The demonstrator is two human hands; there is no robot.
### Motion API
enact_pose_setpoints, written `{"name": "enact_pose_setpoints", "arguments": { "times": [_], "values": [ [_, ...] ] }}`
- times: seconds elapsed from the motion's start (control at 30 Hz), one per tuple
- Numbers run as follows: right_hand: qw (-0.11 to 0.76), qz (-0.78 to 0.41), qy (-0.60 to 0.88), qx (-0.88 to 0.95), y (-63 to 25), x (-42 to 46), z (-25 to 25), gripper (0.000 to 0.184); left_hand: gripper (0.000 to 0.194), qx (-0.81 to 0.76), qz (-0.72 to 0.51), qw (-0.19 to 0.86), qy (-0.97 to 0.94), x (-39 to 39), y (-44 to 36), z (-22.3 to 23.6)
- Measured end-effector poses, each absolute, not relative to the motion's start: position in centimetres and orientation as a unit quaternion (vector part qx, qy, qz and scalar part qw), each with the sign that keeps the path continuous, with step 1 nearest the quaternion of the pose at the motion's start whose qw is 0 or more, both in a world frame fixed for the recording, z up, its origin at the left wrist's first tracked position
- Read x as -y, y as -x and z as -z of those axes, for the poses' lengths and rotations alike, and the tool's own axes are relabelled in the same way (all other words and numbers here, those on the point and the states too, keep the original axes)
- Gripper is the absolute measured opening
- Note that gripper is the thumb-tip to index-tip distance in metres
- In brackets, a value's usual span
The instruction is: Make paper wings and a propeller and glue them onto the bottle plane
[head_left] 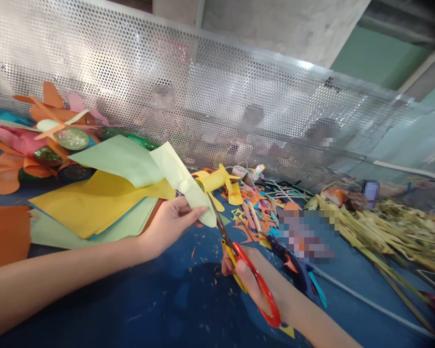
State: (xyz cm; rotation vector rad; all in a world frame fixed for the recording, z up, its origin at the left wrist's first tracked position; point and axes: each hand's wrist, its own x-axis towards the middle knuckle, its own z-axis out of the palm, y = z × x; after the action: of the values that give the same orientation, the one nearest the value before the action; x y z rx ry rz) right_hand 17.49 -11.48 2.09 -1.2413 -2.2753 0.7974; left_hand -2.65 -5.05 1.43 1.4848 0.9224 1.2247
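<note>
My left hand [170, 223] pinches a pale green paper piece [183, 181] by its lower end and holds it up over the blue table [137, 299]. My right hand [255, 280] is closed in the red and yellow handles of a pair of scissors [239, 258]. The blades point up toward the lower edge of the pale green paper. A yellow paper shape [217, 180] lies just behind the blades.
A stack of yellow, green and orange sheets [94, 203] lies to the left. Paper flowers and green bottles [54, 140] sit at the far left. Coloured scraps [257, 212] and dried leaf strips [391, 227] cover the right. A perforated metal screen [217, 92] closes off the back.
</note>
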Motion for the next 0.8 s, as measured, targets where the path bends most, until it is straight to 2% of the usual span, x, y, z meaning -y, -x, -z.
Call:
{"name": "enact_pose_setpoints", "arguments": {
  "times": [0.5, 0.8],
  "values": [
    [0.218, -0.283, 0.445, 0.821, -17.5, 11.33, -1.89, 0.064, 0.019, -0.361, -0.493, 0.503, -0.612, 5.11, 2.5, -1.4],
    [0.231, -0.306, 0.441, 0.811, -17.67, 11.27, -1.25, 0.058, 0.021, -0.35, -0.488, 0.513, -0.613, 5.47, 2.48, -1.61]
  ]
}}
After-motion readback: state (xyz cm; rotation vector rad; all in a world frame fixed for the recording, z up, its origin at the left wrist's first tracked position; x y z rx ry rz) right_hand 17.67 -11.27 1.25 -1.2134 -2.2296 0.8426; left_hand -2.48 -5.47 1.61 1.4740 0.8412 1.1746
